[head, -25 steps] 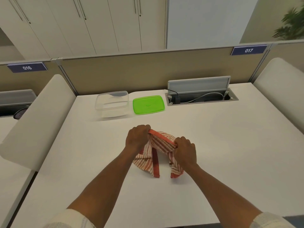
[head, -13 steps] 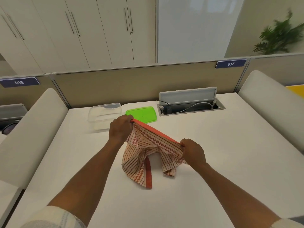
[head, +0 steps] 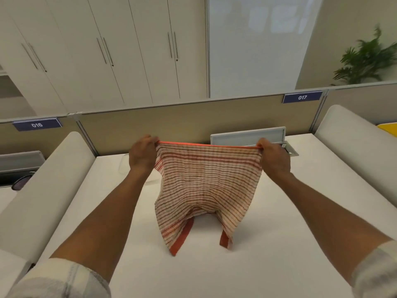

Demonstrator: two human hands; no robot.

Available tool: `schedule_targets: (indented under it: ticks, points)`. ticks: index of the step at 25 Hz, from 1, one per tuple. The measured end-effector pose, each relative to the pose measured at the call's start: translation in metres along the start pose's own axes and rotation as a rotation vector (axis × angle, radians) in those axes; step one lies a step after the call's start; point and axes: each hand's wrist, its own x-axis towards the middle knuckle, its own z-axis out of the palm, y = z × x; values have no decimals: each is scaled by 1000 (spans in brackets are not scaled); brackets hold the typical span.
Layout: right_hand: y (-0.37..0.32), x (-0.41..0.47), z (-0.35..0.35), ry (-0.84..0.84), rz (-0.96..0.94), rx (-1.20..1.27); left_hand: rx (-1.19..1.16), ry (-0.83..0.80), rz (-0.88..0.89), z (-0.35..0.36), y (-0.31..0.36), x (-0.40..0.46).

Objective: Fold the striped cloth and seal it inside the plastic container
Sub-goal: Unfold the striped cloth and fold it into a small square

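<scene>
The striped cloth (head: 206, 186), white with red stripes and an orange-red border, hangs spread out above the white desk (head: 300, 244). My left hand (head: 142, 155) pinches its top left corner and my right hand (head: 274, 158) pinches its top right corner, so the top edge is stretched taut. The two lower corners droop close to the desk. Only a sliver of the clear plastic container (head: 123, 166) shows behind my left wrist. The green lid is hidden behind the cloth.
A cable tray with a raised grey flap (head: 249, 136) sits at the back of the desk behind the cloth. A beige partition (head: 182, 123) closes off the back. White curved dividers (head: 49, 181) stand on both sides.
Both hands have lifted the cloth off the desk and moved apart, opening it from a bunched heap into a flat hanging sheet. The view has tilted upward.
</scene>
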Motion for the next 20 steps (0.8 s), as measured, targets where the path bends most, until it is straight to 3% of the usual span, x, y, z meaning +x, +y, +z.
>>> schedule_targets:
  ticks: [8,13,17,20]
  points:
    - [-26,83,-37,220,-62,43,-26,203,-7,-33,10,56]
    - [-29,93,-56,323,-105,121,-177,311,76,-52,5,63]
    - [-16,59,-58,388,-90,232,-286,268,96,-55,-18,37]
    - [13,13,-43,275,3,336,-571,84,27,-45,-35,-10]
